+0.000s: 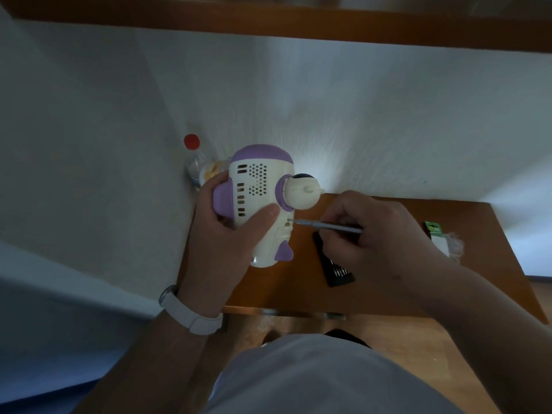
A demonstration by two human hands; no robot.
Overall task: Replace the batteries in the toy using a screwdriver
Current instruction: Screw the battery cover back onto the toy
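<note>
Left hand (227,231) grip wraps toy (263,201); right hand (373,234) pinches screwdriver (328,226), tip at toy's screw.

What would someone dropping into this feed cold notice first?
First, the white and purple toy rocket at centre, gripped by the left hand over the left end of the wooden table. Next, the thin metal screwdriver pinched by the right hand, its tip against the toy's lower side. Behind the toy, a red-capped bottle stands at the table's far left corner.
</note>
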